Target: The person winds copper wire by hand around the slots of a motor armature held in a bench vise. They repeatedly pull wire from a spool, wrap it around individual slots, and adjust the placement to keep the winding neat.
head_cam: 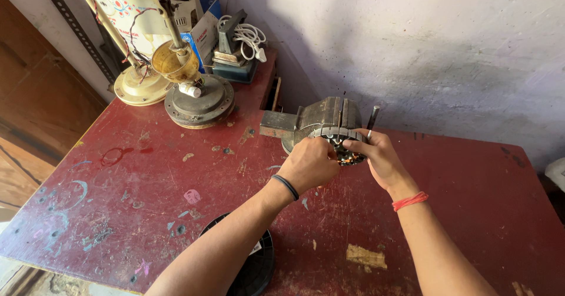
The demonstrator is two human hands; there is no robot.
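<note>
Ring-shaped motor stator point(341, 141), slotted steel with copper windings showing inside, held upright at the front of a grey bench vise point(322, 119) at the far middle of the table. Left hand point(309, 163) clenched round the near left rim, right hand point(379, 159) grasping the right rim, fingers hooked over the top edge. Whether already clamped in the vise or only pressed against it: cannot tell. Windings in place, so probably mid-job, with work on the coils left to do. Vise handle point(372, 118) sticking up just right of the stator. Worn red table point(147, 202) beneath. Black spool point(253, 260) at the near edge, under the left forearm. Fan motor parts point(188, 90) far left, well apart.
</note>
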